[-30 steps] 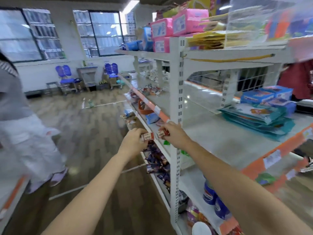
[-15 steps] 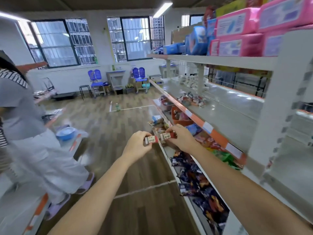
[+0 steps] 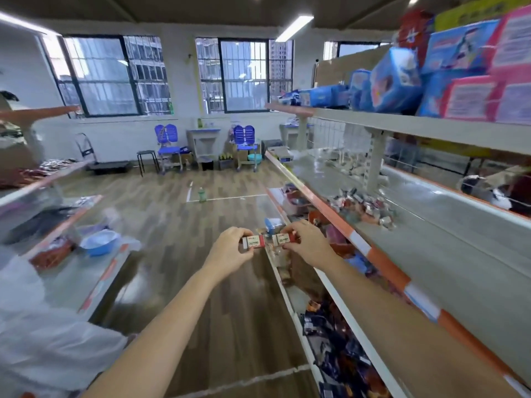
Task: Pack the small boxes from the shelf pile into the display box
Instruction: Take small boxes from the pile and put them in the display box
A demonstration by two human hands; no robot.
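I am seeing two small boxes: my left hand (image 3: 230,248) is pinching one small box (image 3: 253,242), my right hand (image 3: 301,239) is pinching the other small box (image 3: 284,239), nearly end to end. Farther right, the pile (image 3: 362,206) is lying on the shelf (image 3: 448,254).

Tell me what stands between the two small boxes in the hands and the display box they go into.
That can't be judged: no display box is identifiable in this view. The left hand grips one small box, the right hand another, both held over the aisle beside the shelf edge. The loose pile lies further along that shelf.
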